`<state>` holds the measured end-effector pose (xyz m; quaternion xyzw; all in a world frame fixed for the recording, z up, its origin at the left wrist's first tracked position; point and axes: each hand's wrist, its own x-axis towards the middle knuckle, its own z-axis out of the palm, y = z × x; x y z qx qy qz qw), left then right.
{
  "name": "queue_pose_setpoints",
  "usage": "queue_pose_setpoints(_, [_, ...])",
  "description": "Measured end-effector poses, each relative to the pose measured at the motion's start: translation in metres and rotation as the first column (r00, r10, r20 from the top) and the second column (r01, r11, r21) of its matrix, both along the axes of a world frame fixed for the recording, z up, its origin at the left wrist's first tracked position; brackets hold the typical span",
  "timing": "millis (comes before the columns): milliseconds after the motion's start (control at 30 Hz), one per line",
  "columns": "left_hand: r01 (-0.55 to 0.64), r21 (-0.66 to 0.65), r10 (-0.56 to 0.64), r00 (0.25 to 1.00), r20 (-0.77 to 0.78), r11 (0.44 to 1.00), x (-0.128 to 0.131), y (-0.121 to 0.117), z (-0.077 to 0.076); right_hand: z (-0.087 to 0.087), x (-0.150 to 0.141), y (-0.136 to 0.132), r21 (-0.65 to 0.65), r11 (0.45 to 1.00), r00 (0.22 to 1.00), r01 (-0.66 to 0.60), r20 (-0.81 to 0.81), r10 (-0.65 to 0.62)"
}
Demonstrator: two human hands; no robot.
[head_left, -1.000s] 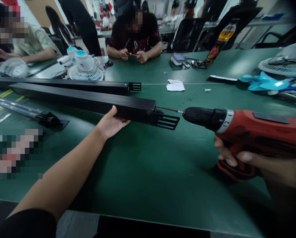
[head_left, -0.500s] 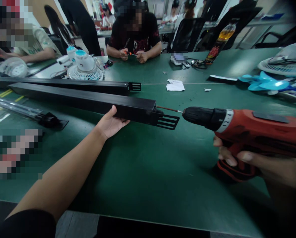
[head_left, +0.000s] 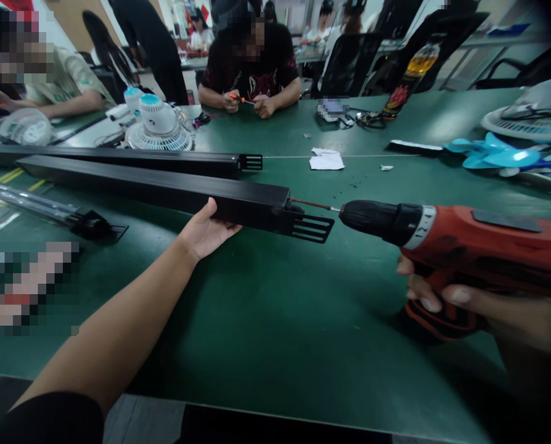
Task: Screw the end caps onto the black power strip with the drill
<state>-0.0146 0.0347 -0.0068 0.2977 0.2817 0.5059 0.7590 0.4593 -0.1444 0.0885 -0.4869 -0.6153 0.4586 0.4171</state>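
My left hand grips a long black rectangular tube near its right end, thumb on the near side and fingers underneath. A slotted black plate sticks out from that end. My right hand is wrapped round the handle of a red and black cordless drill, which points left. From its chuck a long thin bit reaches to the tube's open end; where the tip sits is hidden. Behind lies a second black tube with a similar slotted end.
A clear tube with a black end lies at left on the green table. White fan parts stand beyond. Blue fan blades, a paper scrap and a bottle are further right. Across the table a person holds a screwdriver.
Almost nothing differs. The drill body has dipped very slightly, while the bit stays at the tube's end and my left hand keeps its place.
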Motion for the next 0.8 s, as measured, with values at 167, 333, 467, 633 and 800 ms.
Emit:
queue_pose_setpoints(167, [0.016, 0.001, -0.016, 1.0, 0.015, 1.0, -0.002, 0.001, -0.001, 0.005, -0.009, 0.001, 0.056, 0.997, 0.995, -0.059, -0.083, 0.063])
queue_pose_setpoints(333, [0.023, 0.017, -0.024, 0.999, 0.024, 1.0, -0.001, 0.001, -0.001, 0.011, -0.018, 0.001, 0.058, 0.997, 0.994, -0.054, -0.093, 0.059])
queue_pose_setpoints(467, [-0.012, 0.016, 0.012, 1.0, -0.002, 1.0, 0.003, -0.001, 0.001, 0.012, -0.018, 0.001, 0.037, 0.996, 0.99, -0.082, -0.109, 0.086])
queue_pose_setpoints(633, [-0.016, -0.003, 0.016, 1.0, -0.011, 1.0, 0.004, -0.002, 0.003, 0.007, -0.013, 0.001, 0.019, 0.998, 0.996, -0.053, -0.077, 0.054])
queue_pose_setpoints(800, [0.003, -0.013, -0.003, 1.0, 0.006, 1.0, 0.001, -0.001, 0.003, 0.001, -0.002, -0.001, -0.012, 0.999, 0.995, -0.053, -0.082, 0.052])
